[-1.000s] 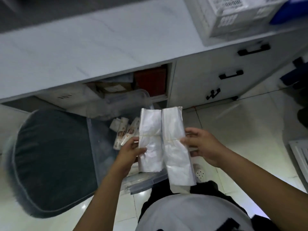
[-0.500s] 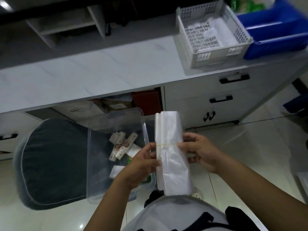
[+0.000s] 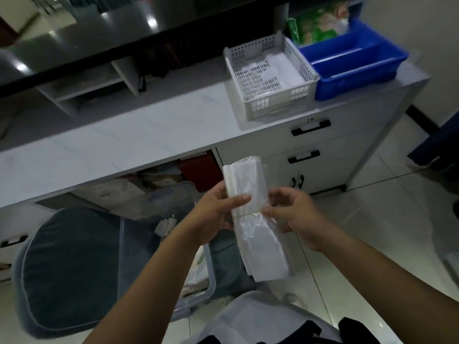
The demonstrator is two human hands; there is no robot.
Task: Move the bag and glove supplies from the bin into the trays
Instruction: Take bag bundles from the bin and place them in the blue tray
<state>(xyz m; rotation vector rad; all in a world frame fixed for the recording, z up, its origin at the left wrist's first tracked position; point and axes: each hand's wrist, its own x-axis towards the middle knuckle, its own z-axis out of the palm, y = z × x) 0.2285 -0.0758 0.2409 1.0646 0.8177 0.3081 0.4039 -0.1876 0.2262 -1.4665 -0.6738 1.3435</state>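
Head view: white basket holds plastic bags, blue tray beside it

Both hands hold one banded bundle of clear bags upright: left hand grips its left edge, right hand pinches the band at the right. Below the grip, the clear bin. Beyond it, on the desk, a white tray beside a blue tray.
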